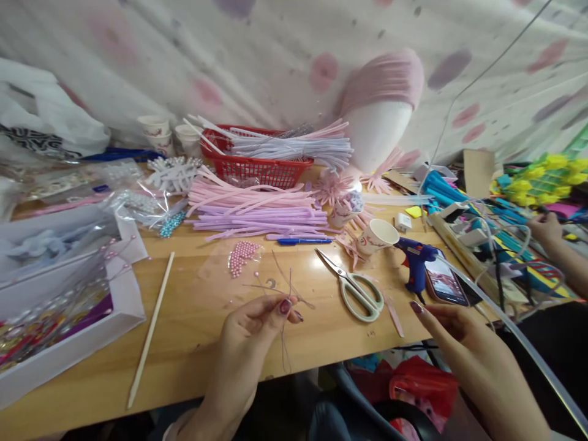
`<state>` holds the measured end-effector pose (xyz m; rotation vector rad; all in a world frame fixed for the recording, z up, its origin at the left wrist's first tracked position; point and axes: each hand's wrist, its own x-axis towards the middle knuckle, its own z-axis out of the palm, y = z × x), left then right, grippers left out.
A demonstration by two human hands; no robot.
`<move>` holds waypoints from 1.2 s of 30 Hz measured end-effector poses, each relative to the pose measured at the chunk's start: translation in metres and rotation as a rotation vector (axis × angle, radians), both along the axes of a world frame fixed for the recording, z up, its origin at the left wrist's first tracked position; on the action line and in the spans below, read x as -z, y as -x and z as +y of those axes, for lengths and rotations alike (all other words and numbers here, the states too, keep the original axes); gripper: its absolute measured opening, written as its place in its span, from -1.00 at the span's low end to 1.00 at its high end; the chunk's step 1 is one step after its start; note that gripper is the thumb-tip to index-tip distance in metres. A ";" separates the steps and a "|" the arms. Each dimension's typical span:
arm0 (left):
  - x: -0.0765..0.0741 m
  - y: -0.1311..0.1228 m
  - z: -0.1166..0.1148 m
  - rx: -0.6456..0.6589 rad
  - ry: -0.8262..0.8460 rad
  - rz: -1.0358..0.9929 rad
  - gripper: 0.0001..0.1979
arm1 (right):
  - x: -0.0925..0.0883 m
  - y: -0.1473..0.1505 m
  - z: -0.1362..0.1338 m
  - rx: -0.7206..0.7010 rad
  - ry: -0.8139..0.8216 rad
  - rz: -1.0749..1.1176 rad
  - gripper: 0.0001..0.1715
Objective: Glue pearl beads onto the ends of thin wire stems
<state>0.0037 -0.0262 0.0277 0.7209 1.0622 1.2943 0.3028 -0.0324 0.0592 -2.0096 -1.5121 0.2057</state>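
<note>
My left hand (252,343) pinches several thin twisted wires (290,282) between thumb and fingers. They cross at the fingertips, just above the table, and one has a small pink bead at its end. My right hand (473,355) is over the table's front edge, thumb apart from the fingers, with nothing visible in it. Behind it lie a blue glue gun (416,263) and a phone (446,283). Between the hands are scissors (361,297) with pale green handles. Pink beads (242,258) rest on a clear plastic bag beyond my left hand.
Pink pipe cleaners (252,197) and purple ones (261,220) lie before a red basket (261,173). A wooden stick (151,331) and white boxes (131,291) are left. Paper cup (377,237), foam head (379,131) and power strip (463,251) stand right; another person's hand (546,233) is farther right.
</note>
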 end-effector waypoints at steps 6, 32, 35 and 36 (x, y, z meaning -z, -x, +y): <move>-0.010 -0.015 -0.003 0.015 -0.029 -0.171 -0.77 | -0.009 0.097 0.012 -0.682 -0.037 0.382 -0.79; -0.004 0.054 -0.011 -0.264 -0.586 1.192 -0.90 | 0.037 0.154 0.013 -0.807 0.030 1.140 -0.90; 0.004 0.066 -0.013 -0.228 -0.503 1.412 -0.91 | 0.037 0.153 0.013 -0.818 0.044 1.154 -0.90; 0.007 0.068 -0.014 -0.214 -0.466 1.461 -0.91 | 0.037 0.153 0.012 -0.816 0.046 1.158 -0.90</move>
